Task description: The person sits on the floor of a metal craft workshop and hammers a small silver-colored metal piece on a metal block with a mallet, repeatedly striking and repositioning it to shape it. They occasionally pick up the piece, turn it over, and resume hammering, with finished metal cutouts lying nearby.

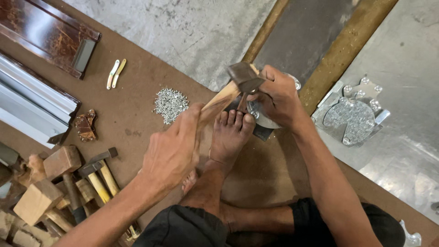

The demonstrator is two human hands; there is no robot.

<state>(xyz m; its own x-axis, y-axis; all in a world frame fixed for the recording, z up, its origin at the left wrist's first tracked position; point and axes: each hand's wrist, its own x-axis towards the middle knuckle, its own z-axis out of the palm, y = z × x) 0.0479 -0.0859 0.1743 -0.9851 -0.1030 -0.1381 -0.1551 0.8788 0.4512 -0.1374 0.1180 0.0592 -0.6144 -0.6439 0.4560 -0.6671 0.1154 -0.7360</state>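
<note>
No packages, labels, signs, screens.

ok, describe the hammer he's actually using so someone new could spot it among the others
Start at the brown board covering the floor and find the bare foot at its middle. Just above the toes, the left hand grips a pale wooden handle whose dark metal head sits by the right hand: that hammer is the one. Unlike the hammers lying at lower left, it is raised and held.
</note>
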